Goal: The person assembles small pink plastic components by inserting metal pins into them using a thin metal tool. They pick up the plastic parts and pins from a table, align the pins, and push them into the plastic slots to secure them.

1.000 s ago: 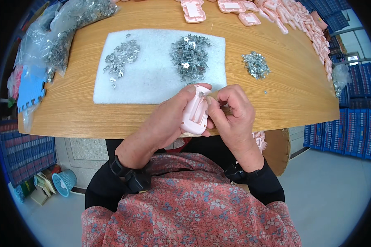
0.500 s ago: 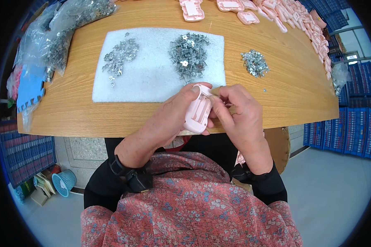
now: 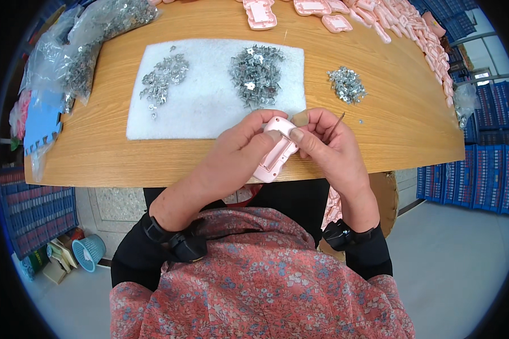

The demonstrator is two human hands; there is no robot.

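My left hand (image 3: pixel 240 146) is closed round a pale pink plastic casing (image 3: pixel 268 171) with a long open slot like a battery compartment, its thumb pressing beside the slot. On the casing's upper right edge rests the thumb of my right hand (image 3: pixel 336 148), which is closed. A thin pointed tool (image 3: pixel 340 120) sticks up from among the right fingers; most of it is hidden, and so is any small part under the thumbs. Just beyond the hands, a white foam mat (image 3: pixel 209 113) carries a dense heap of small metal pieces (image 3: pixel 256 73) and a looser heap (image 3: pixel 167 76).
Another small metal heap (image 3: pixel 346 85) lies right of the mat. Pink casings (image 3: pixel 260 14) line the far edge, with many pink parts (image 3: pixel 401 31) piled far right. Clear bags of metal pieces (image 3: pixel 87 62) and a blue foam piece (image 3: pixel 44 118) sit at the left.
My right hand has turned, and the thin tool now points up out of its fingers. Both thumbs have come closer together at the slot's upper end. The casing tilts a little more to the right.
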